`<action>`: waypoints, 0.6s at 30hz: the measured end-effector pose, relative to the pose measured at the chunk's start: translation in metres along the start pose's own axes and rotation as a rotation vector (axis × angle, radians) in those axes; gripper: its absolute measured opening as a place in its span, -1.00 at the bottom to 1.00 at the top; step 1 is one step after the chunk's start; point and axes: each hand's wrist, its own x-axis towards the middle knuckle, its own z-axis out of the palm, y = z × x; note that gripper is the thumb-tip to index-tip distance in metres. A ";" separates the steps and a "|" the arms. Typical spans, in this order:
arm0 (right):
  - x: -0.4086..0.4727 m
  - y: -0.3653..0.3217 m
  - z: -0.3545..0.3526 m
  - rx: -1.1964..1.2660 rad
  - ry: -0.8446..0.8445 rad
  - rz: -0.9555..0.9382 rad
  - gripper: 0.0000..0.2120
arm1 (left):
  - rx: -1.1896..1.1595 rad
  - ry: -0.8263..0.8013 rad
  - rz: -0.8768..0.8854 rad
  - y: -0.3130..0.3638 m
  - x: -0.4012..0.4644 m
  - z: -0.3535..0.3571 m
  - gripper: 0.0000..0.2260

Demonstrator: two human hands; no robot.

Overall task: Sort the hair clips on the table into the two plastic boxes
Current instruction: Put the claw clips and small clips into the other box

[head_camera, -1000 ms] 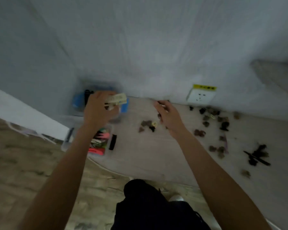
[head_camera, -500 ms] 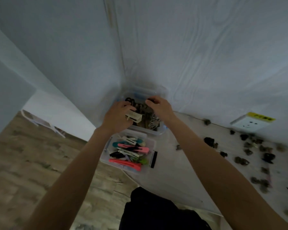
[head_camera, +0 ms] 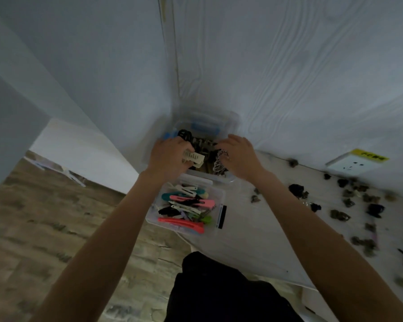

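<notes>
Two clear plastic boxes stand in the table's far left corner. The far box, with blue latches, holds dark claw clips. The near box holds several flat clips in pink, teal, white and green. My left hand hovers over the far box, shut on a cream hair clip. My right hand is over the same box's right side, fingers curled down into it; what they hold is hidden. Several small dark hair clips lie scattered on the table to the right.
A white wall rises directly behind the boxes. A white wall socket with a yellow label sits low on the wall at right. The white table ends at its left edge beside the near box, with wood-pattern floor below.
Both hands moved left from the scattered clips to the far box, my left hand carrying the cream clip. My view swung left with them.
</notes>
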 end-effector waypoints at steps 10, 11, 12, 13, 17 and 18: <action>-0.003 -0.024 0.012 -0.048 0.031 -0.121 -0.59 | -0.048 -0.054 0.058 -0.002 0.002 -0.003 -0.66; 0.000 -0.029 0.013 -0.050 0.043 -0.121 -0.60 | -0.088 -0.032 0.024 -0.001 0.002 -0.004 -0.71; 0.003 -0.033 0.012 -0.046 0.055 -0.110 -0.63 | -0.127 -0.019 -0.008 0.001 0.002 -0.005 -0.76; 0.006 -0.033 0.011 -0.032 0.066 -0.092 -0.66 | -0.176 -0.017 -0.031 0.002 0.002 -0.006 -0.78; 0.005 -0.027 0.011 -0.088 0.000 -0.065 -0.72 | -0.304 -0.014 -0.029 0.002 -0.005 -0.014 -0.70; 0.004 -0.025 0.013 -0.130 -0.014 -0.091 -0.72 | -0.256 0.007 -0.015 0.000 -0.009 -0.013 -0.69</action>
